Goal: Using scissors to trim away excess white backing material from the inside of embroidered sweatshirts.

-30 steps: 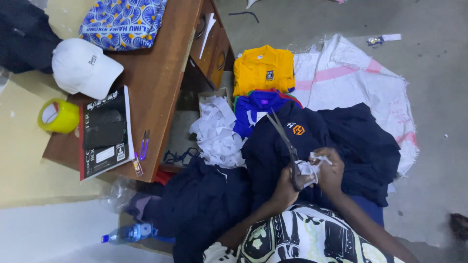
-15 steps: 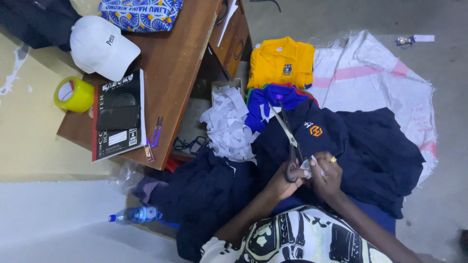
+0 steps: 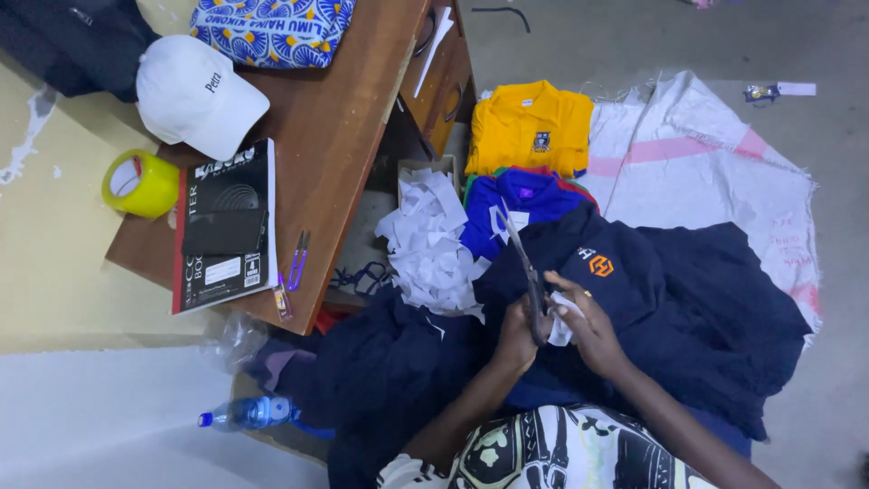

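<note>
Two hands meet over the navy garment (image 3: 688,308) on the lap. Left hand (image 3: 518,333) stays closed on the scissors (image 3: 523,258), blades pointing toward the blue shirt (image 3: 525,204); right hand (image 3: 588,321) now pinches a white paper scrap (image 3: 559,328). White cap (image 3: 195,91) still sits at the tabletop's far-left corner.

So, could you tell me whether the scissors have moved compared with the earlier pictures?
Cannot tell: the head camera itself shifts. The scissors point toward the blue shirt, tips at its white tag, as before.
</note>
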